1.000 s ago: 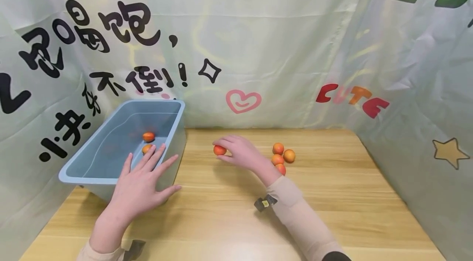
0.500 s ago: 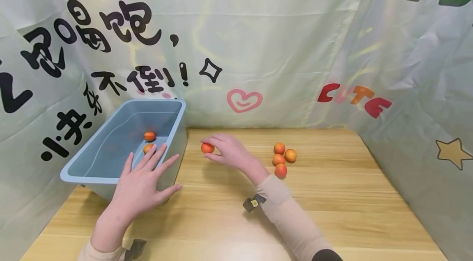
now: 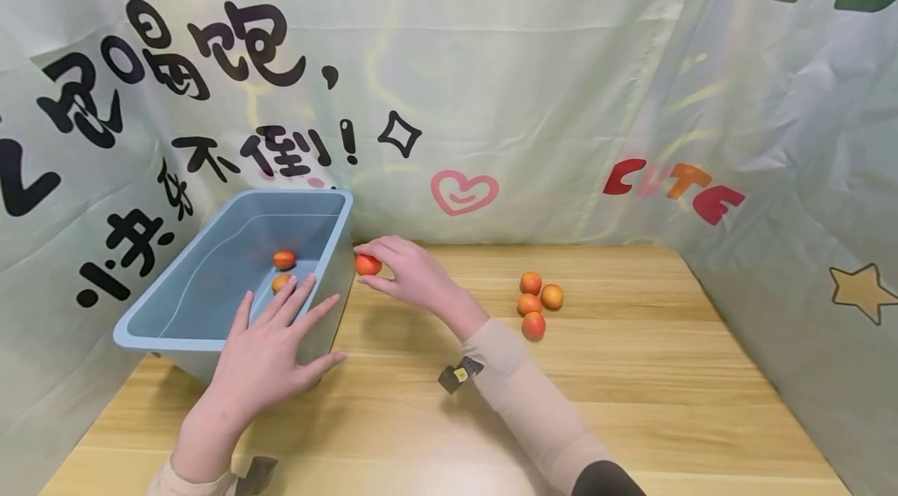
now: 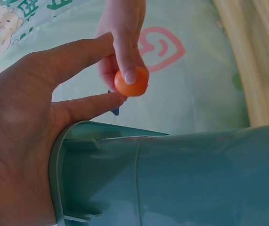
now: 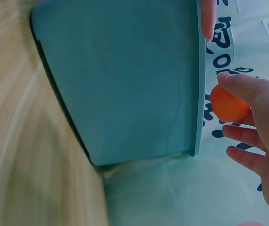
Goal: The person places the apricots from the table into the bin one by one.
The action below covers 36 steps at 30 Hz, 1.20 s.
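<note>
My right hand [image 3: 393, 266] pinches a small orange fruit [image 3: 367, 264] just beside the right rim of a blue plastic bin [image 3: 335, 242]. The same orange fruit [image 5: 228, 104] shows next to the bin's wall [image 5: 125, 75] in the right wrist view, and again as the orange fruit [image 4: 132, 82] in the left wrist view. My left hand [image 3: 270, 344] lies flat with spread fingers on the bin's near right corner. Two orange fruits [image 3: 284, 260] lie inside the bin. Three more orange fruits [image 3: 536, 301] sit on the wooden table [image 3: 631, 371] to the right.
Printed pale green cloth [image 3: 526, 90] hangs behind and along both sides of the table. The bin stands at the back left against the cloth. A small tag [image 3: 456, 375] hangs at my right sleeve.
My right hand has carried the orange fruit leftward and slightly up, from mid-table to the bin's right rim. The left hand has stayed on the bin.
</note>
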Each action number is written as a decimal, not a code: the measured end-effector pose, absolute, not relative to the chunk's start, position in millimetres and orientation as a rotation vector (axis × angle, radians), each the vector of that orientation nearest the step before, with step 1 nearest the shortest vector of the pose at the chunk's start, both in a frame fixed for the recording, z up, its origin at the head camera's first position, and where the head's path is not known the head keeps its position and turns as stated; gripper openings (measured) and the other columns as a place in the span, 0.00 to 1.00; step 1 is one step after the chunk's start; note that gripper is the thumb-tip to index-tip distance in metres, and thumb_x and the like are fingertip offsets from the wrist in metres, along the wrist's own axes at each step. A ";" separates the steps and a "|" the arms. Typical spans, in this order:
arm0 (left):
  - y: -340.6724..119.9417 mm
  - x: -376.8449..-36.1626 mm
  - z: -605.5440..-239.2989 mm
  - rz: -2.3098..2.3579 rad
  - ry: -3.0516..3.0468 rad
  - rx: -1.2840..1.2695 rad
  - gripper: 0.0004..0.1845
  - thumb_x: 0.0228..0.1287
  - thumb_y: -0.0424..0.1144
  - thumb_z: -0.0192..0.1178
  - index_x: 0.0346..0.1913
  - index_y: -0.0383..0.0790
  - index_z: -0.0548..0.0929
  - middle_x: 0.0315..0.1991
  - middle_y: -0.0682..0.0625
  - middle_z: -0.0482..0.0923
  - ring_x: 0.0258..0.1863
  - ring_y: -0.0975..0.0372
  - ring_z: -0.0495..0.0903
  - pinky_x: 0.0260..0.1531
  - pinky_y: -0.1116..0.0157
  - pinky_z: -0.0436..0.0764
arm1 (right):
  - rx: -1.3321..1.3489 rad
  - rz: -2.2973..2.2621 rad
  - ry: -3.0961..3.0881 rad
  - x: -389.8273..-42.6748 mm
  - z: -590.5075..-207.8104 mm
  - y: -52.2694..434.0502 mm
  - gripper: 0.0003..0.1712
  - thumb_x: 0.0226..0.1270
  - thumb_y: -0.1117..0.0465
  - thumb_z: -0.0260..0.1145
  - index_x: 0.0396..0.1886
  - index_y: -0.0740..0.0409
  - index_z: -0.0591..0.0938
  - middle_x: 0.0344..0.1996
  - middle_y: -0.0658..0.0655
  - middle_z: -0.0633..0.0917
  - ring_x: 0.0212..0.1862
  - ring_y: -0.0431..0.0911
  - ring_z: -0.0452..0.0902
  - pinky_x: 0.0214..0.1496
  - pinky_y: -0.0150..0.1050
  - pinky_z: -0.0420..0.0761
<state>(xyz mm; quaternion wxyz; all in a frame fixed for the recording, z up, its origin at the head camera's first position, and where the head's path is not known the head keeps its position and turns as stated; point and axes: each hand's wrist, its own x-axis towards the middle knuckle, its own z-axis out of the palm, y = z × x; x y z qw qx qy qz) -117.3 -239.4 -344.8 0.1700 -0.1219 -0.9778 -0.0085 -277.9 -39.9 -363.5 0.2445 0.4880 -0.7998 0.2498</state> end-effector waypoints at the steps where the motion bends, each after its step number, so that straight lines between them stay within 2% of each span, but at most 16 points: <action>1: -239.4 -117.3 -344.6 -0.023 -2.781 -0.347 0.39 0.54 0.69 0.61 0.69 0.62 0.70 0.75 0.46 0.61 0.74 0.48 0.60 0.66 0.32 0.51 | 1.332 0.683 -2.177 -278.2 -362.3 -41.3 0.24 0.61 0.50 0.72 0.56 0.53 0.82 0.50 0.50 0.85 0.53 0.42 0.79 0.60 0.32 0.78; 12: -239.3 -118.5 -345.5 -0.016 -2.770 -0.359 0.39 0.53 0.70 0.62 0.68 0.60 0.71 0.75 0.46 0.61 0.74 0.48 0.60 0.66 0.32 0.52 | 1.352 0.774 -2.176 -283.5 -348.2 -57.7 0.25 0.63 0.49 0.69 0.58 0.53 0.80 0.50 0.50 0.84 0.53 0.40 0.79 0.59 0.28 0.77; 21: -240.4 -119.0 -345.7 -0.017 -2.764 -0.366 0.39 0.53 0.69 0.62 0.69 0.61 0.71 0.75 0.47 0.60 0.74 0.48 0.60 0.66 0.32 0.51 | 1.359 1.136 -2.184 -289.7 -340.6 -79.7 0.26 0.61 0.56 0.72 0.59 0.54 0.80 0.53 0.52 0.84 0.54 0.42 0.79 0.60 0.26 0.76; 31: -241.1 -118.9 -346.5 -0.006 -2.763 -0.367 0.39 0.54 0.70 0.61 0.69 0.61 0.71 0.75 0.47 0.60 0.74 0.48 0.60 0.66 0.32 0.51 | 1.347 1.204 -2.300 -293.9 -339.9 -104.7 0.26 0.63 0.53 0.70 0.60 0.53 0.80 0.55 0.52 0.84 0.55 0.41 0.79 0.60 0.28 0.76; 36: -241.1 -119.1 -347.1 -0.005 -2.745 -0.375 0.39 0.53 0.69 0.62 0.68 0.60 0.72 0.75 0.47 0.61 0.73 0.48 0.62 0.65 0.32 0.52 | 1.329 1.168 -2.366 -295.4 -338.6 -111.3 0.26 0.64 0.51 0.69 0.61 0.51 0.79 0.57 0.50 0.83 0.54 0.39 0.78 0.57 0.24 0.75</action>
